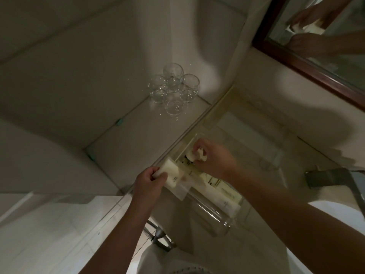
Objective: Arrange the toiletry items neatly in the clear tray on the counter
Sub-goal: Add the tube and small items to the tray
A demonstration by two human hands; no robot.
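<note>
A clear tray (221,220) lies on the counter, running from centre toward the lower right. Several cream toiletry packets (225,196) lie inside it. My left hand (148,184) grips a white boxed toiletry item (170,176) at the tray's near-left end. My right hand (215,157) is closed around a small crumpled white packet (198,153) above the tray's far end. The picture is dim and blurred, so labels are unreadable.
Three upturned clear glasses (173,88) stand on the glass shelf at the back. A wood-framed mirror (308,62) hangs at the upper right. A metal faucet (331,178) sits at the right above the white basin (335,218).
</note>
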